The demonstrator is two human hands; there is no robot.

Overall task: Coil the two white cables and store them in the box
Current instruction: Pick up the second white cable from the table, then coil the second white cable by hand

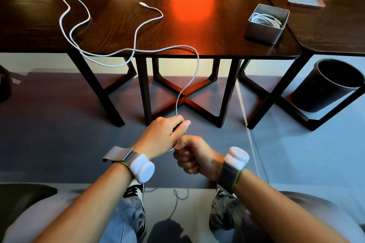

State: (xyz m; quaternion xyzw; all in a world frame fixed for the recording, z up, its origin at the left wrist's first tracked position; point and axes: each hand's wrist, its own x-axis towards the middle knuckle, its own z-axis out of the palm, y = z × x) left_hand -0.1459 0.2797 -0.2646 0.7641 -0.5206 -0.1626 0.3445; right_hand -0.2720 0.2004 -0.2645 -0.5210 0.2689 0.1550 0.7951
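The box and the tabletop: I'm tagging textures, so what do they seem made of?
The box looks like matte grey metal, possibly plastic: thin walls, soft sheen. The tabletop looks like dark stained wood or veneer: visible grain, glossy reflection.

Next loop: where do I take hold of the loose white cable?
Probably the loose white cable where it hangs off the table edge, just above the left hand; come from the near side, since that span hangs free; the rest lies looped on top.

cable (198,63) white | coil (264,19) white | box (260,34) grey | table (197,31) dark brown, wood grain, orange sheen | bin (324,92) black | floor (59,104) blue-grey | wristband (118,155) grey | puck (143,167) white | jeans (126,219) blue | shoe (134,190) black-white
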